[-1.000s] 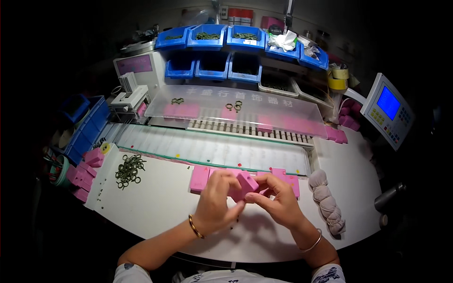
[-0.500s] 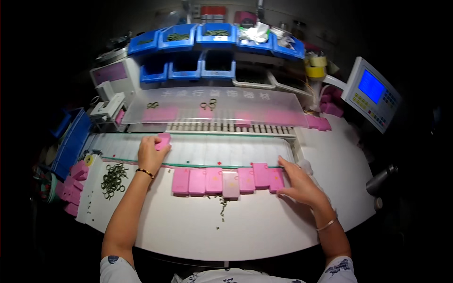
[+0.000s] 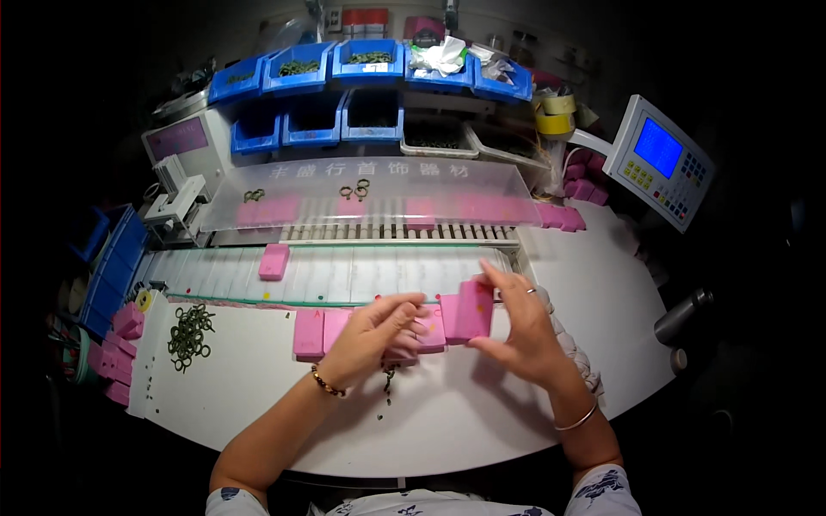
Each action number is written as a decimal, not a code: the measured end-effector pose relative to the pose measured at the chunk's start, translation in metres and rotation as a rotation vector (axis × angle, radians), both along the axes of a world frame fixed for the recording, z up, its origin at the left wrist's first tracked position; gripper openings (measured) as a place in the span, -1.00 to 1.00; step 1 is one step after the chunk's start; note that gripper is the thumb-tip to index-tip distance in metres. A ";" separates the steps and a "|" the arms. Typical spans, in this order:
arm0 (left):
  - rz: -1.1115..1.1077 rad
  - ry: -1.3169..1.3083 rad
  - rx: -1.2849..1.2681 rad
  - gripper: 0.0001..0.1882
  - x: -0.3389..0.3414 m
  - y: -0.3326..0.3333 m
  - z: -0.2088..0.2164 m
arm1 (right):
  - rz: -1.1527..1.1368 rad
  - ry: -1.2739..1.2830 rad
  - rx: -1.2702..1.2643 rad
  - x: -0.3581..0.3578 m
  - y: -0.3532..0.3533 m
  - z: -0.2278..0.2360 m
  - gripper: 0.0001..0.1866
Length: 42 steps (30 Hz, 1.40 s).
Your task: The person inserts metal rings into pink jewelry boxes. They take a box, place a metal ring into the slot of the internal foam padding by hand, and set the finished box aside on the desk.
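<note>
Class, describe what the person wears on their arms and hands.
The white sleeves have dark blue patterns and end near the elbows. Behind the left hand sits a dark bracelet with golden parts; behind the right hand, a thin silvery bangle. A ring is on a right finger.

White characters [image 3: 370, 171] are printed along the upper edge of a clear cover [image 3: 314, 191]; a red letter [image 3: 317, 314] is borne near a pink block's [image 3: 309, 334] far right corner.
</note>
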<state>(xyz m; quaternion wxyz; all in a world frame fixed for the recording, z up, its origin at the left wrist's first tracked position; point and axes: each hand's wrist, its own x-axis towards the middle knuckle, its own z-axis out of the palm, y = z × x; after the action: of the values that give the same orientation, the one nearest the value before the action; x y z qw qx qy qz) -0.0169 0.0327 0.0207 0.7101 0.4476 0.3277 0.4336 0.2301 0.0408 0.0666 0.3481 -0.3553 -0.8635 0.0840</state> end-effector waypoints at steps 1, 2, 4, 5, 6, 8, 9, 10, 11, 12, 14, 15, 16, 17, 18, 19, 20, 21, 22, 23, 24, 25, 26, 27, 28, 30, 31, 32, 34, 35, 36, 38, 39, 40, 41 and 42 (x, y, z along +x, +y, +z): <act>-0.051 -0.038 0.024 -0.54 0.004 -0.001 -0.003 | 0.050 0.011 0.007 -0.011 -0.002 0.003 0.02; -0.101 -0.075 0.048 -0.52 0.006 -0.002 -0.006 | 0.101 0.022 0.015 -0.021 -0.003 0.005 0.02; -0.126 -0.119 0.011 -0.48 0.008 -0.005 -0.002 | 0.163 0.032 0.029 -0.033 -0.005 0.007 0.03; -0.131 -0.130 0.024 -0.44 0.007 -0.004 0.000 | 0.177 0.059 -0.006 -0.037 -0.006 0.007 0.04; -0.135 -0.140 0.038 -0.39 0.005 -0.005 0.003 | 0.192 0.087 -0.041 -0.040 -0.006 0.007 0.04; -0.128 -0.153 0.028 -0.31 0.002 -0.007 0.006 | 0.189 0.148 -0.095 -0.045 -0.004 -0.001 0.03; -0.064 -0.051 0.144 -0.29 0.002 -0.008 0.004 | 0.212 0.220 -0.237 -0.047 -0.003 -0.008 -0.02; 0.000 0.051 0.260 -0.27 0.002 -0.009 0.001 | 0.234 0.292 -0.378 -0.050 -0.002 -0.011 -0.07; 0.029 0.036 0.326 -0.16 0.002 -0.007 -0.006 | 0.243 0.332 -0.499 -0.055 -0.003 -0.011 -0.29; 0.030 0.036 0.325 -0.16 0.001 -0.008 -0.006 | 0.244 0.331 -0.500 -0.057 -0.003 -0.012 -0.29; 0.002 0.162 0.440 -0.13 0.000 -0.009 -0.007 | 0.192 0.244 -0.461 -0.059 -0.003 -0.014 -0.37; -0.039 0.177 0.450 -0.11 -0.006 -0.006 -0.007 | 0.185 0.217 -0.433 -0.060 -0.005 -0.011 -0.46; -0.034 0.177 0.446 -0.11 -0.009 -0.005 -0.005 | 0.189 0.215 -0.437 -0.062 -0.008 -0.009 -0.46; -0.055 0.118 0.394 -0.12 -0.011 -0.006 0.000 | 0.173 0.219 -0.396 -0.065 -0.011 -0.009 -0.50; -0.078 0.059 0.347 -0.13 -0.012 -0.007 0.003 | 0.154 0.225 -0.350 -0.067 -0.014 -0.008 -0.54; -0.077 0.059 0.348 -0.13 -0.012 -0.007 0.003 | 0.156 0.224 -0.350 -0.067 -0.014 -0.011 -0.54; -0.048 0.050 0.324 -0.14 -0.013 -0.007 0.001 | 0.145 0.225 -0.251 -0.068 -0.012 -0.016 -0.57; -0.022 0.042 0.302 -0.15 -0.013 -0.008 -0.002 | 0.131 0.226 -0.152 -0.068 -0.010 -0.021 -0.59; -0.023 0.043 0.303 -0.15 -0.012 -0.008 -0.004 | 0.130 0.227 -0.150 -0.066 -0.008 -0.024 -0.59; 0.024 0.044 0.282 -0.15 -0.009 -0.009 -0.007 | 0.130 0.275 -0.241 -0.064 -0.005 -0.028 -0.57; 0.071 0.046 0.260 -0.14 -0.006 -0.010 -0.009 | 0.130 0.323 -0.332 -0.060 -0.004 -0.029 -0.55; 0.109 -0.009 0.215 -0.24 -0.003 -0.015 -0.003 | 0.127 0.360 -0.436 -0.055 -0.001 -0.027 -0.52; 0.106 -0.008 0.215 -0.24 0.002 -0.016 -0.003 | 0.124 0.362 -0.435 -0.055 0.000 -0.029 -0.52; 0.198 -0.035 0.251 -0.33 0.006 -0.017 -0.003 | 0.149 0.618 -0.586 -0.057 0.001 -0.034 -0.53; 0.289 -0.062 0.287 -0.41 0.009 -0.018 -0.004 | 0.172 0.876 -0.734 -0.058 0.002 -0.036 -0.54; 0.288 -0.087 0.276 -0.50 0.011 -0.012 -0.014 | 0.165 0.892 -0.759 -0.059 0.002 -0.036 -0.52; 0.343 0.067 0.517 -0.48 0.011 -0.010 -0.020 | 0.173 0.935 -0.775 -0.061 0.003 -0.037 -0.53; 0.396 0.225 0.757 -0.47 0.011 -0.009 -0.023 | 0.182 0.976 -0.792 -0.062 0.003 -0.038 -0.54; 0.354 0.271 0.783 -0.44 0.014 -0.012 -0.023 | 0.184 0.837 -0.750 -0.058 0.004 -0.039 -0.58; 0.270 0.050 0.549 -0.47 0.016 -0.016 -0.023 | 0.186 0.728 -0.699 -0.057 0.002 -0.037 -0.61; 0.187 -0.164 0.312 -0.49 0.018 -0.020 -0.021 | 0.219 0.735 -0.754 -0.059 -0.003 -0.032 -0.63; 0.162 -0.302 0.172 -0.54 0.014 -0.023 -0.015 | 0.332 0.605 -0.651 -0.059 -0.004 -0.031 -0.62; 0.113 -0.279 0.101 -0.55 0.011 -0.023 -0.012 | 0.335 0.603 -0.656 -0.058 -0.003 -0.033 -0.62; 0.064 -0.257 0.031 -0.56 0.009 -0.022 -0.010 | 0.378 0.512 -0.582 -0.058 -0.001 -0.035 -0.59; 0.070 -0.298 0.014 -0.66 0.009 -0.021 -0.010 | 0.419 0.422 -0.508 -0.059 -0.001 -0.037 -0.56; 0.076 -0.298 0.013 -0.66 0.006 -0.021 -0.006 | 0.424 0.421 -0.511 -0.062 -0.002 -0.036 -0.56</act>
<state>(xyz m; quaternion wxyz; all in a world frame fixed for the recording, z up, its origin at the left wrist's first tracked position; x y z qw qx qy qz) -0.0110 0.0118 0.0144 0.7312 0.3702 0.2325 0.5237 0.1682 0.0390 0.0306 0.3928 -0.2192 -0.7788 0.4372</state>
